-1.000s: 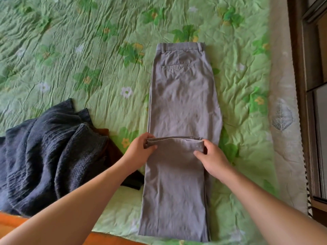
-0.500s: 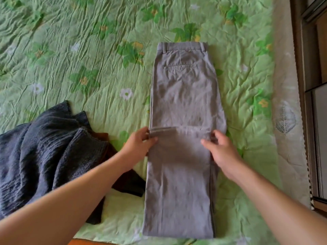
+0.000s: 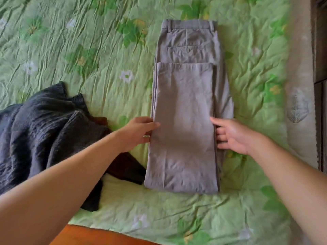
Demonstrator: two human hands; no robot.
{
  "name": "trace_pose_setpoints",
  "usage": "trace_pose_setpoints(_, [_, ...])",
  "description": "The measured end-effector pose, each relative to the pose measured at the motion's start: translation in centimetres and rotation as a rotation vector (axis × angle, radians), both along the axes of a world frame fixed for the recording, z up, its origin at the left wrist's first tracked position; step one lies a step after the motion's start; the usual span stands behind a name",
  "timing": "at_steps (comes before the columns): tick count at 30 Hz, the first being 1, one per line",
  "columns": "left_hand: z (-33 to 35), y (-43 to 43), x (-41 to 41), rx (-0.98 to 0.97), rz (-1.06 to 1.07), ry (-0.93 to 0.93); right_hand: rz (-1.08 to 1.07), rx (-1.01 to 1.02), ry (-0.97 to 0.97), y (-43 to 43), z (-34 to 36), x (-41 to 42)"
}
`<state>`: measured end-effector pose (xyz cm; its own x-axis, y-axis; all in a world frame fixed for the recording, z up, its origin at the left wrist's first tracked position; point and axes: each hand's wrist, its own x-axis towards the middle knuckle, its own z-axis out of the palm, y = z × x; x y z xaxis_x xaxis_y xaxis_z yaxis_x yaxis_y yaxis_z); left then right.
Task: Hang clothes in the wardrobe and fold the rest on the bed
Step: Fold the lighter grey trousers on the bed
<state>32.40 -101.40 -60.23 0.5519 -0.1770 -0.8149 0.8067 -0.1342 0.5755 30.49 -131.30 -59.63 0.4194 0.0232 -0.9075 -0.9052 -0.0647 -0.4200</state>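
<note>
Two open hands, left (image 3: 139, 131) and right (image 3: 233, 135), are laid against the half-folded trousers (image 3: 184, 121), nothing gripped; uneven lifting could skew the next fold.

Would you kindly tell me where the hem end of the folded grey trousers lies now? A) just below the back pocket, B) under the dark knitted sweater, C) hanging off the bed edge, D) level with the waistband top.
A: the hem edge of the grey trousers lies just below the back pocket, short of the waistband.
</note>
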Motion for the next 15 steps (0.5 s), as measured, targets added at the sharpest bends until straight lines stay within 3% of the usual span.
trace_pose_setpoints(5, [-1.1,0.6,-7.9,0.015,-0.002,0.113,0.070,0.044,0.068,1.1,1.1,-6.9])
trace_pose_setpoints(12, [-0.6,0.4,-11.8,0.087,-0.051,-0.028,0.053,-0.207,-0.281,2.3,1.1,-11.9])
trace_pose_setpoints(15, [-0.2,0.2,-13.1,0.011,0.015,-0.015,0.038,-0.174,-0.208,2.4,0.2,-13.6])
